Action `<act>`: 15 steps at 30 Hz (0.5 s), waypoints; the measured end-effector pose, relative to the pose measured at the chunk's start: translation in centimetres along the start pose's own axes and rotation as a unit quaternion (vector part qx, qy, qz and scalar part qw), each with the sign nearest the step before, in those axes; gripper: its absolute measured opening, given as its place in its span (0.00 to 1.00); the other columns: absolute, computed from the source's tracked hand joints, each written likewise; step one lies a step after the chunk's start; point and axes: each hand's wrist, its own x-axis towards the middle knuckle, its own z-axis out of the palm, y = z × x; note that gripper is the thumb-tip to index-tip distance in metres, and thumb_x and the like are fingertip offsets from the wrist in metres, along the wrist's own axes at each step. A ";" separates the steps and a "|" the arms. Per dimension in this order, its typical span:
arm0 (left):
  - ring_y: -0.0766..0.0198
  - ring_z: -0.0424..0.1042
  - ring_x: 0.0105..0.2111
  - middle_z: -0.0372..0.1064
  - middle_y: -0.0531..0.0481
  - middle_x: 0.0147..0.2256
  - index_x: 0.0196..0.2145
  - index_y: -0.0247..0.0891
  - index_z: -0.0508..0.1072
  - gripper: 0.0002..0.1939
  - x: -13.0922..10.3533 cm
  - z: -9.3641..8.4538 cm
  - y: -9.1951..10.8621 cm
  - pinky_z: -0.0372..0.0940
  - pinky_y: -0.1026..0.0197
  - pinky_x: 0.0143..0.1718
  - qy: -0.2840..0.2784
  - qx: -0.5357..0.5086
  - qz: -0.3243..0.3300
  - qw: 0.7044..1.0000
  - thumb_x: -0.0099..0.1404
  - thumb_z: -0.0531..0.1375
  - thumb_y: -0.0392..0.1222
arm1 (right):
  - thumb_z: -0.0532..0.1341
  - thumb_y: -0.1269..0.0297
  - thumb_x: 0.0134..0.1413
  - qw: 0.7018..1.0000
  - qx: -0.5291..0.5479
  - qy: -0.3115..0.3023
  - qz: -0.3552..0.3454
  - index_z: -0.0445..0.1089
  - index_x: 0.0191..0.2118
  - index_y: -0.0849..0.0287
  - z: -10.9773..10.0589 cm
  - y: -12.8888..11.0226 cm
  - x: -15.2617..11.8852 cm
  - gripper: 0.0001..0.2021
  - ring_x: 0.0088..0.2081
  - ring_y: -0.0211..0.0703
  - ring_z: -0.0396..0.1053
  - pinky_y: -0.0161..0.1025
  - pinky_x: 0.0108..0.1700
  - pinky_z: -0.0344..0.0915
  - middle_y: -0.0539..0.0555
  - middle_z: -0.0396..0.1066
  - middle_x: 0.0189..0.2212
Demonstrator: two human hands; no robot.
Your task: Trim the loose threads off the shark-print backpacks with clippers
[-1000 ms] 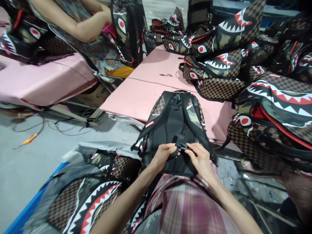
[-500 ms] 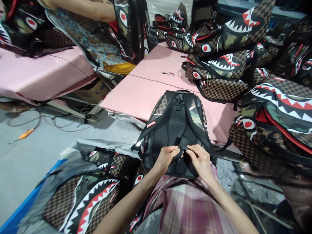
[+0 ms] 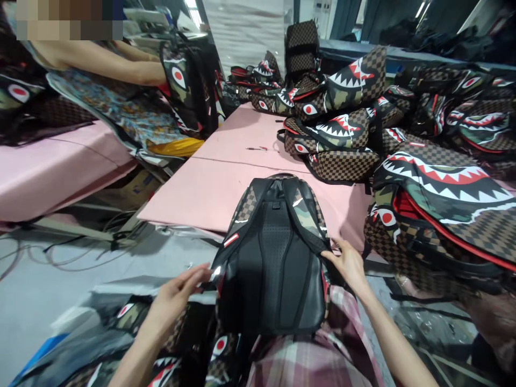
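Observation:
A black backpack (image 3: pixel 278 269) leans against the pink table's edge, its padded back panel and straps facing me. My right hand (image 3: pixel 347 266) is at the bag's right edge, with thumb and fingers closed around the lower part of the right shoulder strap (image 3: pixel 312 234). On the other side, my left hand (image 3: pixel 181 293) has its fingers stretched out beside the lower end of the left shoulder strap (image 3: pixel 237 231). A shiny spot shows at those fingertips; whether they touch the strap is hard to see.
Shark-mouth backpacks are piled on the pink table (image 3: pixel 209 188) at the right, with a large backpack (image 3: pixel 443 199) nearest. More bags (image 3: pixel 137 317) lie at lower left. A small tool (image 3: pixel 258 148) rests on the table. A co-worker's arm (image 3: pixel 121 70) reaches to another backpack (image 3: pixel 185 91).
My hands have parted from the black strap piece at the bag's middle, the left moving left and the right to the right strap. The view has tilted up.

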 end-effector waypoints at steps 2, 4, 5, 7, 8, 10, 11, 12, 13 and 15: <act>0.49 0.66 0.49 0.68 0.41 0.48 0.50 0.35 0.66 0.33 2.7 0.6 -0.9 0.63 0.52 0.47 0.109 0.037 0.020 0.993 0.52 0.53 0.60 | 0.63 0.56 0.44 0.999 0.014 -0.052 0.008 0.71 0.39 0.57 0.2 -0.9 -0.2 0.15 0.36 0.50 0.70 0.41 0.37 0.63 0.56 0.73 0.35; 0.47 0.65 0.50 0.65 0.37 0.50 0.52 0.32 0.63 0.35 4.8 2.4 -1.5 0.61 0.49 0.49 0.113 0.103 0.037 0.988 0.52 0.52 0.58 | 0.61 0.60 0.47 0.992 0.069 -0.107 0.012 0.70 0.33 0.57 0.3 -3.0 -1.2 0.08 0.32 0.45 0.69 0.37 0.34 0.61 0.52 0.72 0.30; 0.46 0.65 0.49 0.65 0.36 0.49 0.52 0.30 0.63 0.35 5.6 3.4 -1.6 0.61 0.48 0.49 0.098 0.140 0.043 0.984 0.52 0.51 0.58 | 0.60 0.62 0.48 0.985 0.103 -0.137 0.011 0.69 0.31 0.58 0.3 -4.4 -1.7 0.06 0.29 0.41 0.68 0.35 0.32 0.59 0.50 0.70 0.26; 0.46 0.66 0.47 0.66 0.35 0.46 0.52 0.29 0.62 0.36 6.3 5.0 -1.5 0.61 0.47 0.47 0.079 0.212 0.053 0.973 0.54 0.49 0.58 | 0.58 0.63 0.49 0.967 0.173 -0.187 0.008 0.64 0.26 0.58 0.4 -6.9 -2.5 0.06 0.24 0.36 0.62 0.32 0.28 0.55 0.45 0.63 0.20; 0.46 0.66 0.46 0.66 0.35 0.44 0.53 0.29 0.62 0.36 6.4 5.5 -1.3 0.62 0.48 0.47 0.079 0.244 0.056 0.965 0.54 0.49 0.59 | 0.57 0.63 0.50 0.956 0.206 -0.207 0.009 0.61 0.25 0.57 0.5 -7.9 -2.7 0.07 0.23 0.34 0.59 0.31 0.26 0.53 0.43 0.59 0.19; 0.46 0.68 0.44 0.66 0.35 0.43 0.53 0.30 0.63 0.36 6.4 5.6 -0.7 0.63 0.49 0.45 0.087 0.290 0.047 0.952 0.54 0.50 0.60 | 0.56 0.63 0.51 0.938 0.252 -0.239 0.018 0.58 0.25 0.57 1.3 -8.9 -2.8 0.08 0.21 0.32 0.53 0.30 0.24 0.49 0.42 0.53 0.17; 0.47 0.68 0.43 0.66 0.36 0.42 0.52 0.31 0.64 0.36 6.3 5.3 -0.4 0.63 0.50 0.44 0.080 0.301 0.042 0.949 0.53 0.50 0.60 | 0.56 0.63 0.51 0.933 0.257 -0.250 0.021 0.58 0.25 0.57 1.9 -9.0 -2.7 0.08 0.20 0.32 0.52 0.30 0.24 0.48 0.42 0.53 0.16; 0.47 0.69 0.42 0.67 0.37 0.41 0.51 0.32 0.65 0.36 6.1 4.9 0.0 0.63 0.50 0.43 0.068 0.304 0.041 0.949 0.53 0.52 0.61 | 0.57 0.64 0.50 0.936 0.244 -0.254 0.021 0.58 0.26 0.56 2.7 -8.8 -2.5 0.07 0.20 0.32 0.53 0.30 0.24 0.47 0.41 0.53 0.17; 0.47 0.69 0.41 0.68 0.38 0.39 0.50 0.32 0.66 0.36 5.9 4.5 0.3 0.64 0.50 0.43 0.054 0.300 0.040 0.952 0.52 0.53 0.62 | 0.58 0.65 0.48 0.943 0.218 -0.249 0.019 0.58 0.26 0.56 3.6 -8.5 -2.4 0.06 0.20 0.32 0.54 0.30 0.24 0.47 0.42 0.55 0.17; 0.48 0.70 0.39 0.70 0.41 0.37 0.47 0.33 0.68 0.34 5.0 3.8 1.0 0.64 0.52 0.41 0.025 0.264 0.040 0.963 0.50 0.55 0.61 | 0.60 0.67 0.46 0.962 0.151 -0.227 0.007 0.60 0.27 0.56 5.1 -7.8 -2.3 0.05 0.21 0.34 0.57 0.31 0.25 0.48 0.43 0.60 0.18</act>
